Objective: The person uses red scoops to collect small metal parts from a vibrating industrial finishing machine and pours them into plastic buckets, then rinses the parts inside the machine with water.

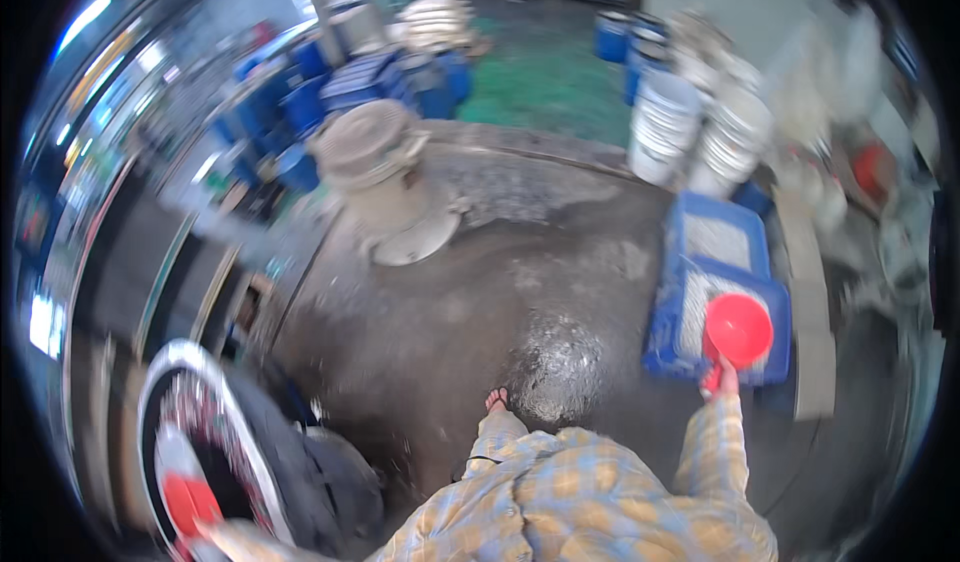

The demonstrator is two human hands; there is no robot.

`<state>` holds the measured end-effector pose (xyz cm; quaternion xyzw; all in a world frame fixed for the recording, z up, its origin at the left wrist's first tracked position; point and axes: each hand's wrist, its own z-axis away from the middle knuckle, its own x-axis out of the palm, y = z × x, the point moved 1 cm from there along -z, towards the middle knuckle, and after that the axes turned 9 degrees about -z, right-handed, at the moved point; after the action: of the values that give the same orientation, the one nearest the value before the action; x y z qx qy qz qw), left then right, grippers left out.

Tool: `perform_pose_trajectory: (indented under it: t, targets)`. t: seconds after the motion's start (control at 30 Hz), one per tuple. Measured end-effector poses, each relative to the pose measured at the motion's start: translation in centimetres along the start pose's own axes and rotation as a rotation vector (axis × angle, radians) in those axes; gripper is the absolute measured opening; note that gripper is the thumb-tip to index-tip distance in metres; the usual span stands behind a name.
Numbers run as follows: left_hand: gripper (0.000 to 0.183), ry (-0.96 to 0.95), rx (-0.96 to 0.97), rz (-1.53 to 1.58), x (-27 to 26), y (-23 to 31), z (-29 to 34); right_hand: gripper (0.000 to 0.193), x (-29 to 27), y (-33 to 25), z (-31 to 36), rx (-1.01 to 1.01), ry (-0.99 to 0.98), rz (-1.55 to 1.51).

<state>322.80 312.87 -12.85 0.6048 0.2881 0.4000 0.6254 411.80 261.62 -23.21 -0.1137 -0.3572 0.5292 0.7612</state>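
Head view: round glossy red scoop [738, 328]

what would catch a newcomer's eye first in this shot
The bright red scoop stands out most, held up in the right hand over a blue crate of pale small parts at right. At lower left, the left hand reaches by a red piece at a round machine drum's rim.

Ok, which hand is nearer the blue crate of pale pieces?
Right. The right hand holds a red scoop directly over the blue crate; the left hand is far off by the round drum opening.
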Motion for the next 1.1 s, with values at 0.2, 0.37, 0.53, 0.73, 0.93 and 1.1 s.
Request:
perform_pose_trajectory:
  t: [0.2,0.37,0.53,0.73,0.93,1.1]
  targets:
    - [0.014,0.327,0.308,-0.298,16.5,-1.9,7.6,0.023,-3.1,6.1,-1.3,0.033,0.226,-0.131]
    - [0.016,-0.178,0.449,-0.238,32.1,-11.5,25.1,0.017,-10.7,14.0,-0.8,0.097,0.604,-0.244]
    - [0.02,-1.376,-0.362,-0.406,51.3,-22.3,56.2,0.012,-4.9,16.4,-3.4,0.021,0.935,-0.542]
    - [0.064,-1.882,-0.763,-0.888,61.1,-27.3,81.5,0.013,5.8,12.9,-9.6,-0.101,0.727,-0.724]
    - [0.09,-1.95,-1.012,-1.132,71.3,-31.0,99.2,0.027,10.7,8.1,-17.0,-0.05,0.565,-0.842]
    - [0.098,-2.307,0.369,-1.077,82.0,-36.1,116.6,0.024,17.4,6.6,-15.3,-0.243,0.726,-0.873]
